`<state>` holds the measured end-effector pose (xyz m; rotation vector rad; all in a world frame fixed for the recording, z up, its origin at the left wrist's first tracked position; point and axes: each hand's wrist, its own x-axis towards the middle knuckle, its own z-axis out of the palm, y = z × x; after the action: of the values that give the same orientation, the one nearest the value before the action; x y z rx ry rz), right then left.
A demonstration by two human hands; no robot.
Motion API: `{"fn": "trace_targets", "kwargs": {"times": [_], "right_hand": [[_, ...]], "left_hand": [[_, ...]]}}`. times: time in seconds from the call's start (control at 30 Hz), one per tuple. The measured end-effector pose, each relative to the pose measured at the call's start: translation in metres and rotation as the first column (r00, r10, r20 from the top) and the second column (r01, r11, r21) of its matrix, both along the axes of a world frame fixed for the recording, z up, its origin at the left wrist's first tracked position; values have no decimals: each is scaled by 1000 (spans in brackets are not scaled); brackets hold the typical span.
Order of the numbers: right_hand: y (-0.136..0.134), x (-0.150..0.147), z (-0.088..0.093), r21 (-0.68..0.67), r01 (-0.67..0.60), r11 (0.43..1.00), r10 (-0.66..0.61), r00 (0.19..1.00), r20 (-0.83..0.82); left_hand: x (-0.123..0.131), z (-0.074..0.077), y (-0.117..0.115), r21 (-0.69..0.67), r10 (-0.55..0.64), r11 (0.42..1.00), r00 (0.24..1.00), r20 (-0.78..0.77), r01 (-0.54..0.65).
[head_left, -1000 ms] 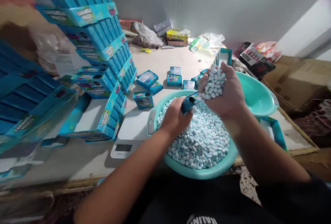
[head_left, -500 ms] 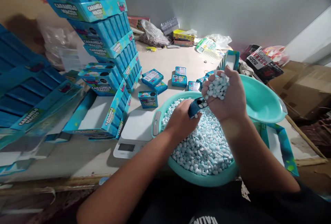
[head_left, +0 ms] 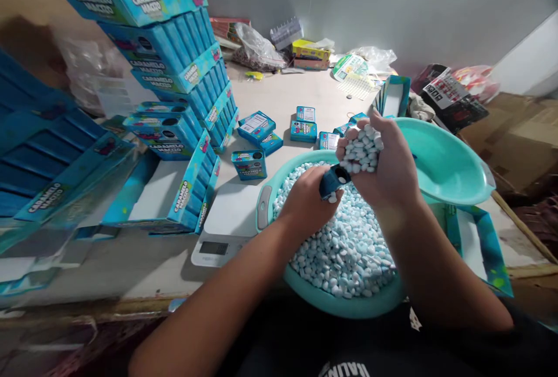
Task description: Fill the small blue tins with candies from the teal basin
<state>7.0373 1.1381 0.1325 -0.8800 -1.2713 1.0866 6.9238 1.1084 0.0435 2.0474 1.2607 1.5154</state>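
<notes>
My left hand (head_left: 308, 201) is closed around a small blue candy box (head_left: 332, 182), its open end turned towards my right hand. A few candies show at the box's mouth. My right hand (head_left: 387, 156) is cupped around a heap of pale blue and white candies (head_left: 362, 149), right beside that mouth. Under both hands sits a turquoise tub (head_left: 344, 306) full of loose candies (head_left: 344, 255). Left of the tub, a white kitchen scale (head_left: 231, 214) lies on the table, and a closed candy box (head_left: 249, 165) stands just behind it.
Tall stacks of blue display cartons (head_left: 174, 69) rise at the left. An open display tray (head_left: 152, 191) stands before them. Several small boxes (head_left: 304, 130) lie behind the tub. An empty turquoise basin (head_left: 449, 162) and another tray (head_left: 475, 243) are at the right.
My right hand has tipped towards the box in my left hand, and its heap of candies has shifted towards the box's mouth. The view has shifted slightly.
</notes>
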Motion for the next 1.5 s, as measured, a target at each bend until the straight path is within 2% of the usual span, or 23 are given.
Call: {"fn": "trace_targets", "kwargs": {"times": [0.13, 0.4, 0.6, 0.83, 0.9, 1.13, 1.27, 1.37, 1.5], "right_hand": [[1, -1, -4, 47, -35, 998, 40, 993, -108], [-2, 0, 0, -41, -51, 998, 47, 993, -107], [-4, 1, 0, -44, -58, 997, 52, 990, -127], [-5, 1, -4, 18, -55, 998, 54, 998, 28], [-6, 2, -4, 25, -68, 997, 68, 998, 12], [-9, 2, -1, -20, -149, 989, 145, 979, -144], [-11, 3, -2, -13, -182, 983, 175, 962, -210], [-13, 3, -2, -9, -215, 977, 208, 954, -216], [-13, 3, -3, 7, -209, 978, 208, 965, -160]], "left_hand": [[0, 1, -1, -12, -17, 1000, 1000, 5, 17], [0, 2, 0, 1, -25, 1000, 1000, 8, 25], [-1, 0, -1, -35, -43, 998, 998, 56, 45], [-1, 0, -5, -27, -113, 993, 992, 57, 114], [-1, 0, -4, -27, -120, 992, 990, 78, 122], [-1, -1, -1, 12, -70, 998, 987, 143, 69], [1, -4, -1, -32, -63, 997, 955, 289, 75], [2, -6, -1, -9, -24, 1000, 945, 327, 28], [1, -6, -3, 12, -12, 1000, 962, 272, 9]]}}
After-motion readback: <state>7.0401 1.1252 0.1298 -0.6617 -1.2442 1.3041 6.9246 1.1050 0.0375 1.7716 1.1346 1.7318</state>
